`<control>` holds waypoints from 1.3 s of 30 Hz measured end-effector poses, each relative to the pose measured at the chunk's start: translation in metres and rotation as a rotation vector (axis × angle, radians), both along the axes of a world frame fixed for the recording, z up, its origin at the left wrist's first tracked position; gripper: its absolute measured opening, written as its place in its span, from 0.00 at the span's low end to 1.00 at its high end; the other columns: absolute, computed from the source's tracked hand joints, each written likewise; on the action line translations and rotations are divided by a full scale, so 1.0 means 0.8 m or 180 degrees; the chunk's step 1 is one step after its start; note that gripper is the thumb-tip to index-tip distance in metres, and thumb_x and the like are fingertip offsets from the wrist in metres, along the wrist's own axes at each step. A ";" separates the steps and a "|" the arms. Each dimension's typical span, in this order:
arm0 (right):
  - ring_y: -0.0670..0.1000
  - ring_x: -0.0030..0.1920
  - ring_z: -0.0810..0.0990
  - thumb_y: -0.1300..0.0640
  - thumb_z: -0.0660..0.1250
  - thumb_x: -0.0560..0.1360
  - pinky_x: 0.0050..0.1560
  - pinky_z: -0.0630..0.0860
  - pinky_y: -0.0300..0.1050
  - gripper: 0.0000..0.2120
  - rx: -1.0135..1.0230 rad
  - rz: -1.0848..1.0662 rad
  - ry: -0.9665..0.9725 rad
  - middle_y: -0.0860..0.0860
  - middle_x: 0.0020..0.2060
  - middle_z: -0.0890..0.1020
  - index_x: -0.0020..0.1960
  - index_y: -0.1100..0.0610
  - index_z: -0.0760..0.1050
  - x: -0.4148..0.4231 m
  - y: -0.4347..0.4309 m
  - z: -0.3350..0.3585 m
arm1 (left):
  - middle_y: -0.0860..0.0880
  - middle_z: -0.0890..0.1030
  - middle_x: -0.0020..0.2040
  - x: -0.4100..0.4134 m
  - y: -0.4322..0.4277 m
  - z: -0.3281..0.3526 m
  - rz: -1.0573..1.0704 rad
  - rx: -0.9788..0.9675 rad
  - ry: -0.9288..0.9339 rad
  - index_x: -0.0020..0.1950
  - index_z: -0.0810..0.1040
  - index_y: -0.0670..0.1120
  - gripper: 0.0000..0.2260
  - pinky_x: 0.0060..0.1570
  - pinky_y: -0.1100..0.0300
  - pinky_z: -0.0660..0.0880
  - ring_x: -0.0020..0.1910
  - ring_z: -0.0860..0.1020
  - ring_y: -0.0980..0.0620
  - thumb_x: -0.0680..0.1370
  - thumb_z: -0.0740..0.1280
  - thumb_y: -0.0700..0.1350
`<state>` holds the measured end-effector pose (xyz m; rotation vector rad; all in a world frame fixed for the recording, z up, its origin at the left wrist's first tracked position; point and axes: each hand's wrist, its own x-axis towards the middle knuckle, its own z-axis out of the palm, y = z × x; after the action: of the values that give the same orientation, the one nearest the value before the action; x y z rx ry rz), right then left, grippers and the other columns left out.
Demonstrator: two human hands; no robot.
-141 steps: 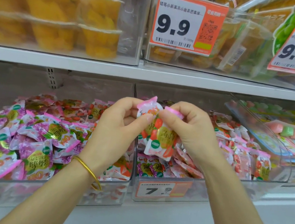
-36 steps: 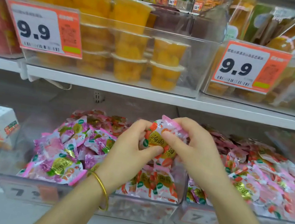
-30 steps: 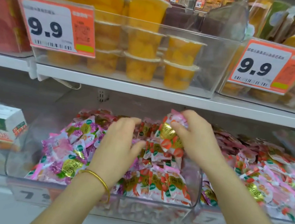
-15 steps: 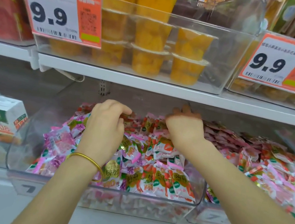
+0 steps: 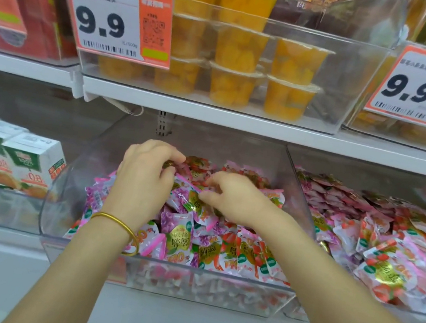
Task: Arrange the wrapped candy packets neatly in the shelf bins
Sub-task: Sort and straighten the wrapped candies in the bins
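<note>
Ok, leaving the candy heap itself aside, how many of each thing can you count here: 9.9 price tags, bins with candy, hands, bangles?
Price tags reading 9.9: 2
Candy bins: 2
Hands: 2, the left hand and the right hand
Gold bangle: 1
Total: 7

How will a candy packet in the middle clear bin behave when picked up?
Probably light and floppy: the candy packets are small, thin film pouches. The glossy film may slip. Heaped loosely in the clear bin, neighbours will likely shift.
</note>
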<state>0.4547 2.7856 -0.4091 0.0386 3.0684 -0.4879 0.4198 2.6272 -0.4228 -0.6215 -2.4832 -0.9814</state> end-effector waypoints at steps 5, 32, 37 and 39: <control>0.57 0.52 0.79 0.43 0.54 0.80 0.49 0.79 0.50 0.31 -0.0070 0.0020 -0.1227 0.56 0.68 0.68 0.76 0.56 0.51 -0.012 -0.013 -0.005 | 0.51 0.77 0.56 0.002 -0.001 -0.002 -0.0118 -0.0021 -0.0100 0.53 0.80 0.48 0.13 0.57 0.64 0.60 0.60 0.69 0.48 0.75 0.62 0.35; 0.51 0.51 0.76 0.68 0.74 0.67 0.54 0.77 0.47 0.37 -0.2310 -0.0484 -0.0340 0.56 0.55 0.74 0.70 0.48 0.66 0.042 0.018 -0.017 | 0.54 0.78 0.58 0.008 -0.012 0.001 -0.0754 -0.1225 -0.1009 0.65 0.72 0.52 0.15 0.63 0.48 0.67 0.59 0.73 0.51 0.79 0.59 0.51; 0.46 0.41 0.75 0.68 0.74 0.67 0.44 0.73 0.43 0.34 -0.2509 -0.0439 -0.0305 0.50 0.41 0.74 0.68 0.52 0.68 0.042 0.020 -0.021 | 0.53 0.79 0.55 0.010 -0.007 0.003 -0.0664 -0.1448 -0.0800 0.64 0.73 0.53 0.14 0.61 0.47 0.68 0.58 0.73 0.48 0.80 0.58 0.51; 0.49 0.42 0.80 0.67 0.74 0.67 0.39 0.74 0.40 0.29 -0.2793 -0.0632 -0.0053 0.54 0.50 0.78 0.65 0.56 0.71 0.039 0.023 -0.021 | 0.53 0.80 0.55 0.010 -0.007 0.004 -0.0637 -0.1451 -0.0798 0.64 0.73 0.54 0.13 0.62 0.48 0.68 0.58 0.74 0.48 0.80 0.58 0.50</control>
<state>0.4857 2.8042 -0.4256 0.3113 2.5577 -1.7495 0.4275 2.6213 -0.4193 -0.9527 -2.9442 -0.5813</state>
